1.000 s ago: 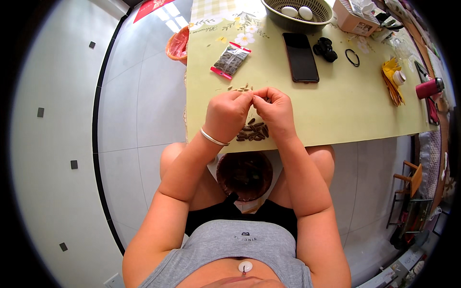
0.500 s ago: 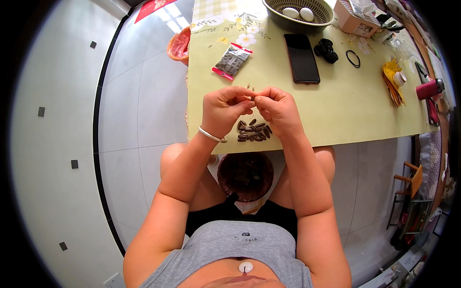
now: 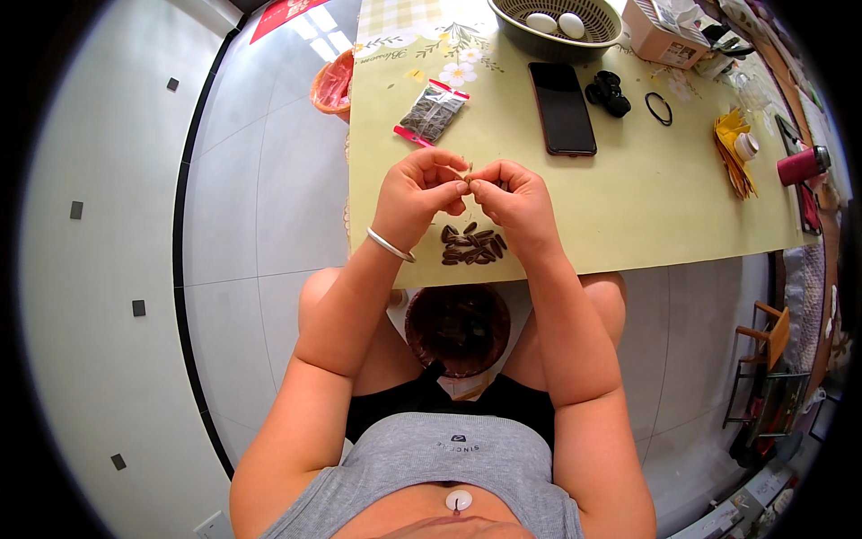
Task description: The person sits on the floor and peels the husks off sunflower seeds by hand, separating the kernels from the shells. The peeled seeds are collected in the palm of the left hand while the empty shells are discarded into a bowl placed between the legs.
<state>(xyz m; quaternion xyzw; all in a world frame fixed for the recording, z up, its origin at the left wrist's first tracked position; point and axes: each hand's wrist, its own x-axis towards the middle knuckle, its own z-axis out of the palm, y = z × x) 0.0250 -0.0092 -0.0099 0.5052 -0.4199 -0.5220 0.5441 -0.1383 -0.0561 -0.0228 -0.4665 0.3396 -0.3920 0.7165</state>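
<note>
Over the table's near edge, my left hand (image 3: pixel 415 193) and my right hand (image 3: pixel 514 196) meet fingertip to fingertip. Both are closed in a pinch on one small sunflower seed (image 3: pixel 467 179), mostly covered by the thumbs and forefingers. Just below them on the tabletop lies a small pile of dark striped sunflower seeds (image 3: pixel 473 245). A few tiny pale bits sit on the table behind the fingers. Beyond my left hand rests a clear packet with pink ends (image 3: pixel 433 113), with dark contents showing through.
On the yellow-green table (image 3: pixel 646 211) lie a black phone (image 3: pixel 563 108), a small black device (image 3: pixel 609 94) and a black loop (image 3: pixel 659 109). A basket (image 3: pixel 602 45) holds two white eggs. Below the edge, between my knees, stands a dark red bin (image 3: pixel 458 346); an orange lined bin (image 3: pixel 334 85) stands left.
The left fingers have spread a little and shifted slightly, with the thumb still against the right fingertips. The seed between them sits a bit differently. The pile looks the same.
</note>
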